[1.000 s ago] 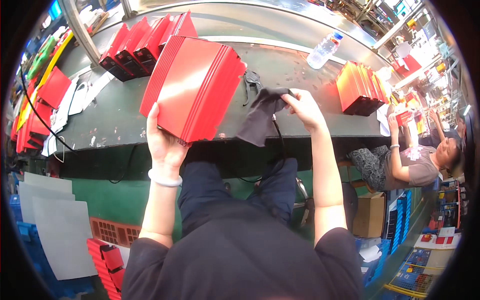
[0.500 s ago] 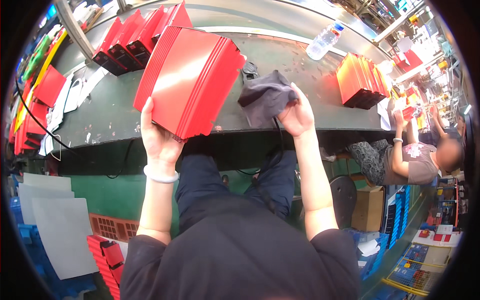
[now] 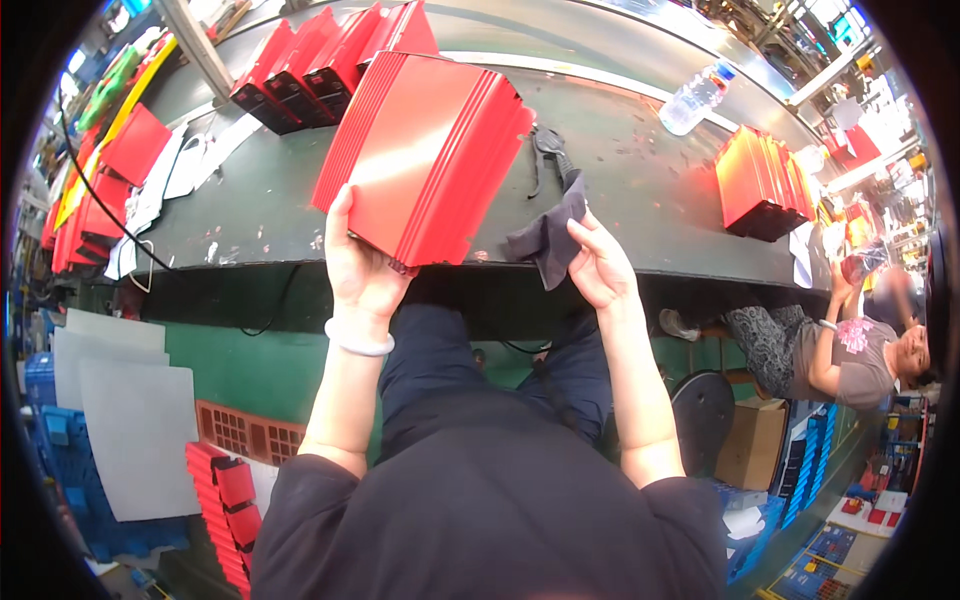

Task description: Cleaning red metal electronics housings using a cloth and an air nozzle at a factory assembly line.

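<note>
My left hand (image 3: 362, 285) grips the lower edge of a red ribbed metal casing (image 3: 405, 150), held tilted above the bench. Its fingers wrap under the near corner, with the thumb on the outer face. In my right hand (image 3: 605, 268) a dark grey cloth (image 3: 552, 238) is pinched between thumb and fingers and hangs down at the bench's front edge, right of the casing. Just beyond the cloth, a dark air blow gun (image 3: 549, 150) with a lever lies on the bench; the cloth hides its lower end.
Several red casings (image 3: 318, 75) stand at the back left, and another group (image 3: 762, 185) at the right of the dark green bench (image 3: 625, 180). A clear plastic bottle (image 3: 697, 98) lies towards the back. At the far right sits a person (image 3: 835, 350) holding something up.
The whole scene has shifted right in view. The cloth has dropped from a spread shape to a hanging fold, baring more of the blow gun. My left hand still holds the casing.
</note>
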Motion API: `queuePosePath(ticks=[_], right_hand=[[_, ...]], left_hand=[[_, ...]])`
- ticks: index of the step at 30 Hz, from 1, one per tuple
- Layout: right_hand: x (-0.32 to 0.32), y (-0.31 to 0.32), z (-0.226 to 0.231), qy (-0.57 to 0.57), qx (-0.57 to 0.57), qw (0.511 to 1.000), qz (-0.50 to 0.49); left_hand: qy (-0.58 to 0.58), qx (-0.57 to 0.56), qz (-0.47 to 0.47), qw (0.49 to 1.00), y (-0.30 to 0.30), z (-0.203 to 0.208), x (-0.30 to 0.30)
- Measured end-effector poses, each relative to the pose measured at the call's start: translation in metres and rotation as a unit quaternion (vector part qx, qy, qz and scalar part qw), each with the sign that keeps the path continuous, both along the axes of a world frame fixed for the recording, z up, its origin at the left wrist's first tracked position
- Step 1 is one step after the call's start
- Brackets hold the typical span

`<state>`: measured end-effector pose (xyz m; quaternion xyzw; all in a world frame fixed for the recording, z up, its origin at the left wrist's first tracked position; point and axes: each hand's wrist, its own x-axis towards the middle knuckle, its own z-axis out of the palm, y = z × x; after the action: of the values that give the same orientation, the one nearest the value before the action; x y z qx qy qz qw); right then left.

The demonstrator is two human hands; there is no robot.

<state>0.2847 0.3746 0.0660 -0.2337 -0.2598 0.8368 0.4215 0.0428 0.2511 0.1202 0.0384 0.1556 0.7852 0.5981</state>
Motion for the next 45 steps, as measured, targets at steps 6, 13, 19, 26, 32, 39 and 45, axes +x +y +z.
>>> queuePosePath(ticks=[6,13,19,26,32,39,45], right_hand=[[-0.007,-0.006,-0.023,0.006,-0.039,0.999,0.004],[-0.015,-0.019,0.003,-0.033,-0.114,0.993,0.007],[-0.007,-0.008,-0.021,0.231,-0.098,0.956,0.154],[-0.010,-0.015,-0.012,0.168,-0.064,0.978,0.107],[-0.015,-0.024,0.006,0.012,-0.016,0.997,0.076],[-0.012,-0.022,0.016,-0.231,0.223,0.946,-0.054],[-0.004,-0.006,0.016,-0.289,0.387,0.854,-0.191]], left_hand=[[-0.001,0.003,-0.006,1.000,-0.001,0.008,-0.001],[-0.022,0.012,-0.003,1.000,-0.001,-0.001,-0.007],[-0.025,0.025,-0.019,0.999,-0.005,0.000,-0.011],[-0.024,0.007,-0.010,1.000,-0.004,0.007,-0.007],[-0.023,0.012,-0.010,1.000,-0.006,0.006,-0.009],[-0.010,-0.002,0.004,1.000,-0.008,0.006,-0.011],[-0.025,0.009,-0.011,1.000,-0.008,0.008,-0.013]])
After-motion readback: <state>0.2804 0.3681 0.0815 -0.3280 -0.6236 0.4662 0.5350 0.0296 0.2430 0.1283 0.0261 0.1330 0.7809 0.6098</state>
